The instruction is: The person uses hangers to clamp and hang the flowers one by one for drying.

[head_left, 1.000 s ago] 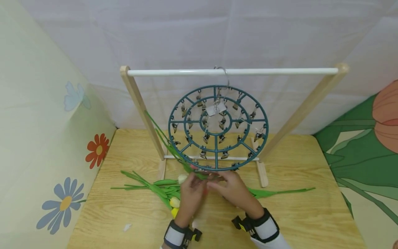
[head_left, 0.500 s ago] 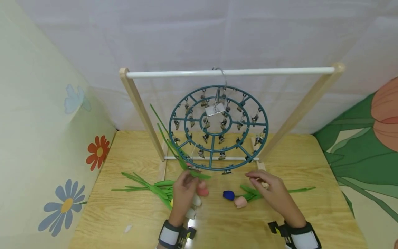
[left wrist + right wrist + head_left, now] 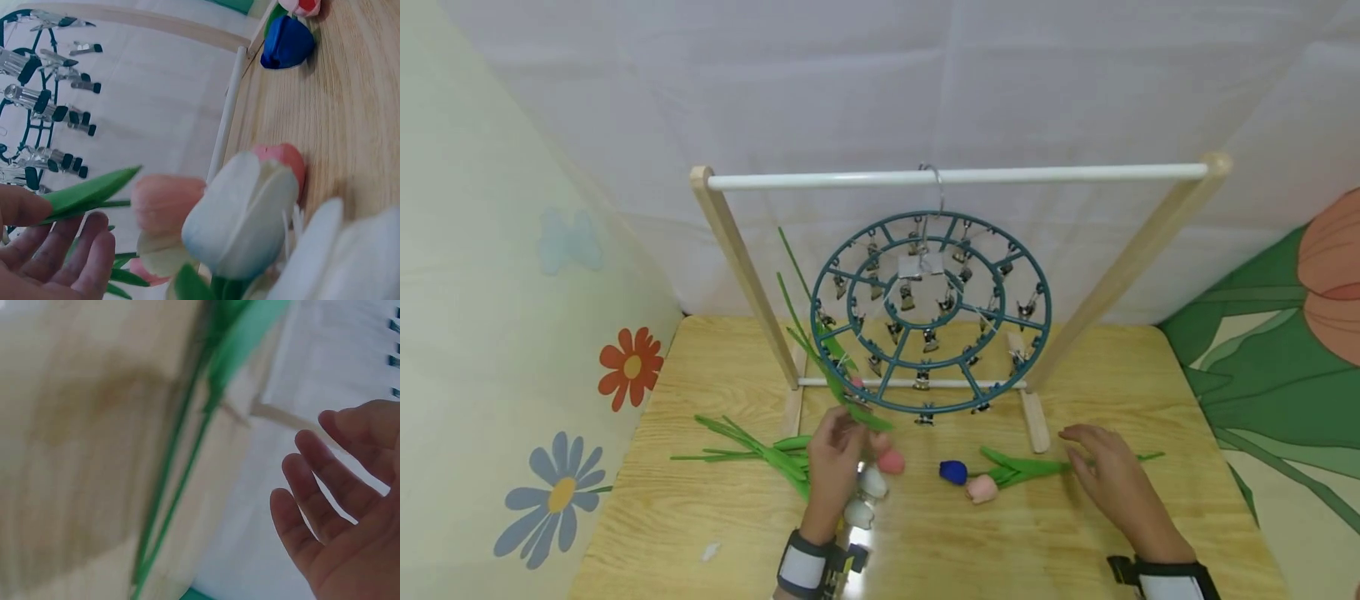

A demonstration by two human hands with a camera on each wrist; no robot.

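Black wrist straps (image 3: 805, 568) with smooth pale panels band both forearms above a glossy, streaky wood-grain tabletop (image 3: 1000, 550). Two smooth white tulips (image 3: 240, 219), egg-shaped with overlapping petals, lie nearest the left hand (image 3: 833, 467), a rounded coral tulip (image 3: 891, 461) just beyond. Farther right rest a deep blue tulip (image 3: 952, 472) and a blush tulip (image 3: 982, 488) with slim green stems.

The pale pink tulip (image 3: 167, 203) has a matte, blunt, cup-shaped bud and a pointed, faintly ribbed leaf (image 3: 94, 190); it sits below the near-left rim of the round teal hanger (image 3: 927, 408), with green stems (image 3: 793, 308) rising beside that rim. The left hand pinches the leaf between thumb and fingers, palm turned up. The right hand (image 3: 1108, 471) is free, its fingers parted and loosely bent, above the blush tulip's side of the tabletop.

The hanger tilts, three concentric rings strung with shiny metal clips (image 3: 930, 340), beneath a smooth white bar (image 3: 1037, 175) on pale wooden posts (image 3: 1135, 258). Creased white cloth (image 3: 850, 83) stands behind.
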